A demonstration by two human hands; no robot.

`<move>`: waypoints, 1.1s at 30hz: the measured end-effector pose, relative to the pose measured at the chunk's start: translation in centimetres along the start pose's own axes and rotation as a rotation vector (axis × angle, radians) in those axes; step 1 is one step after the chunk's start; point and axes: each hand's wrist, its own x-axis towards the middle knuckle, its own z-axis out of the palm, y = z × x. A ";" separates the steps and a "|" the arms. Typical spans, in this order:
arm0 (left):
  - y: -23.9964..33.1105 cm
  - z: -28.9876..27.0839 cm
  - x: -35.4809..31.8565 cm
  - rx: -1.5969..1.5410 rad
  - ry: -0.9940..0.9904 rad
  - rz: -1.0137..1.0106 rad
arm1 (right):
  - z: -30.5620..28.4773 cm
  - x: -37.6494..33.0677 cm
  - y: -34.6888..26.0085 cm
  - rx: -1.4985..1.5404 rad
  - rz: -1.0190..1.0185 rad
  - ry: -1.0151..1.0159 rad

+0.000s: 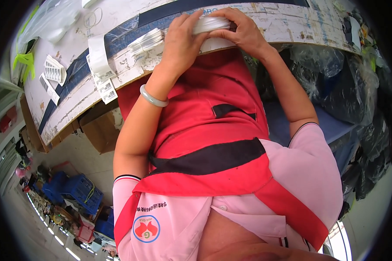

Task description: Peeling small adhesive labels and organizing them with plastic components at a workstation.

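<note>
Scuffed wht table (287, 30) — clear plastic (52, 26) at L, printed labels (54, 70), wht strip bundle (147, 41) nr front edge.

Writing on the shirt, the labels and the tabletop.
The pink shirt (244, 217) has a row of dark writing, upside down here, and under it a round badge (146, 229) with a blue ring, red shapes and small letters. Big blue letters (211, 10) run along the white tabletop (287, 32), partly covered. Black print and bars mark the long label (101, 61), the label pile (55, 70) and the label strip (49, 88), too small to read.
</note>
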 end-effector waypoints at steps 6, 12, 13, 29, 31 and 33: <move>-0.2 -0.7 0.2 0.057 -0.008 0.097 | 0.1 -0.1 0.1 -0.078 -0.107 0.027; 0.4 -0.5 -0.2 -0.182 -0.053 0.011 | 0.5 -0.1 0.8 -0.205 -0.183 0.047; 0.7 -0.4 -0.2 -0.385 -0.041 -0.038 | 0.5 -0.2 0.7 -0.180 -0.191 0.054; 0.9 1.6 -0.9 -0.510 0.083 -0.115 | 1.4 -0.2 0.4 -0.289 -0.215 0.133; 0.8 1.5 -0.8 -0.522 0.043 -0.163 | 0.5 -0.1 0.0 -0.167 -0.231 0.013; 1.0 1.2 -0.8 -0.516 0.029 -0.176 | -0.4 0.2 -0.1 0.145 -0.063 -0.016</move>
